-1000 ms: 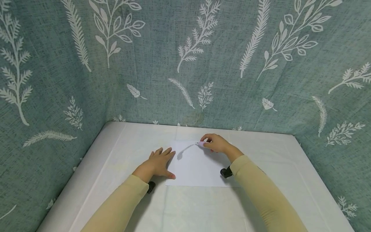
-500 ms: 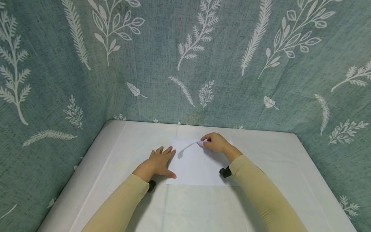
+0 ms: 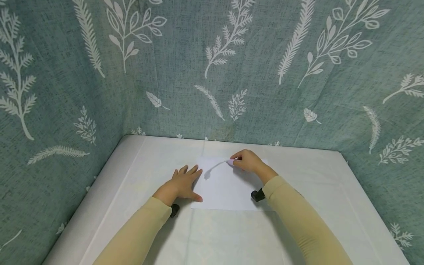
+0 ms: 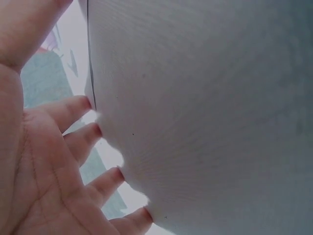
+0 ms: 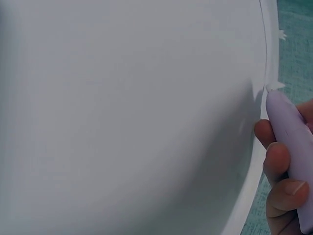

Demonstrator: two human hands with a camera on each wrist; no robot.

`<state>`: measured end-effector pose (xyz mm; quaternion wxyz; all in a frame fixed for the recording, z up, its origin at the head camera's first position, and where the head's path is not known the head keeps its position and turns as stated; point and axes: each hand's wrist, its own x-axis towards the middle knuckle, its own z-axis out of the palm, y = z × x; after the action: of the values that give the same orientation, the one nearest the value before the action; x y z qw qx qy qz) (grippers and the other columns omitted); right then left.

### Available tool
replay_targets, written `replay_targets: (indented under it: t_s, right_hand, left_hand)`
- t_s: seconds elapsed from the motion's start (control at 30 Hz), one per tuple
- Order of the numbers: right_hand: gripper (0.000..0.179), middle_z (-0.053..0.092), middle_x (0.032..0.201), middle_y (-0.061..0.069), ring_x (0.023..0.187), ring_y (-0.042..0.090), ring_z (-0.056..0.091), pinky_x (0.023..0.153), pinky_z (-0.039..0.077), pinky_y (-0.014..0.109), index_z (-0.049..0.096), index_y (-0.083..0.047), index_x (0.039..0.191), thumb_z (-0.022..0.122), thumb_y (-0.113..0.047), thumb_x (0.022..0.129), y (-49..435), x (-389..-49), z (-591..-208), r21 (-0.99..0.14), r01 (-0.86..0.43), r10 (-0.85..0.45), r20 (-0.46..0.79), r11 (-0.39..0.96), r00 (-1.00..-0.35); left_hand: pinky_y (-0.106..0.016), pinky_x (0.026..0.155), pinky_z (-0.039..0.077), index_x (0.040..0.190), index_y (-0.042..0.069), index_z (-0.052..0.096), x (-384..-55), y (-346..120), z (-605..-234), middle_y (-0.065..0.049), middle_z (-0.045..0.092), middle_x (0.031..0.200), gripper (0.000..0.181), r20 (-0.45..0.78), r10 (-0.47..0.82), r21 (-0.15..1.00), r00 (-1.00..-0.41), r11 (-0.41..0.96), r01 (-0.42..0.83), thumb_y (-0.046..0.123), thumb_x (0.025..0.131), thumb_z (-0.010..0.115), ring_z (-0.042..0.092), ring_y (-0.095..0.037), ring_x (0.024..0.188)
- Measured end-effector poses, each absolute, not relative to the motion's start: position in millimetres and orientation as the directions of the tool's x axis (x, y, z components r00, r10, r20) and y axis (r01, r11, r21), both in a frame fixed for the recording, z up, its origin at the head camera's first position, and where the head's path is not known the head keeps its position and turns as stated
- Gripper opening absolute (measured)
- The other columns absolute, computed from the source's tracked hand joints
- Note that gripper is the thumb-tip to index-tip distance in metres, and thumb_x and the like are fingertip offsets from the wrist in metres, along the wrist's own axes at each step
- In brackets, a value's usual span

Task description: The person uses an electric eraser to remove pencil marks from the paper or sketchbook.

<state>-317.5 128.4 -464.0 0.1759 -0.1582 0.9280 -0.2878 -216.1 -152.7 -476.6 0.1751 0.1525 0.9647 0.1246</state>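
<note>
A white sheet of paper (image 3: 228, 191) lies flat on the table. My left hand (image 3: 183, 184) rests along its left side with fingers and thumb spread; in the left wrist view, the fingertips (image 4: 80, 105) touch the white surface. Near the far edge of the sheet, my right hand (image 3: 246, 162) grips a thick lilac pen-shaped tool (image 3: 232, 162). Its narrow tip points left at the paper. In the right wrist view, curled fingers wrap the tool's body (image 5: 291, 132). A thin grey streak (image 3: 215, 168) runs from the tip to a darker blotch; drawn mark or shadow, I cannot tell.
A white cloth covers the table (image 3: 232, 235). Green fabric with white leaf prints (image 3: 185, 73) hangs behind the table and at both sides. Small black devices sit under the left wrist (image 3: 174, 210) and right wrist (image 3: 257, 195).
The whole scene sits slightly higher and further right in the head view. Both hands, the tool and the paper keep nearly the same places relative to each other.
</note>
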Motion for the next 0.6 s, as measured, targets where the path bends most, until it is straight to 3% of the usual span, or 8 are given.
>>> replay_targets:
  t_s: [0.6]
  right_hand:
    - [0.033, 0.066, 0.083, 0.006, 0.059, 0.017, 0.058, 0.058, 0.046, 0.031, 0.069, -0.011, 0.129, 0.060, -0.020, 0.099, 126.1, -315.9, -459.5, -0.591, -0.203, -0.408, -0.237, 0.781, -0.882]
  left_hand:
    - [-0.066, 0.116, 0.009, 0.159, 0.016, 0.031, -216.3, -151.8, -473.6, -0.008, 0.018, 0.167, 0.113, -0.303, 0.342, 0.304, -0.890, 0.919, 0.250, 0.059, 0.070, 0.084, 0.008, -0.044, 0.151]
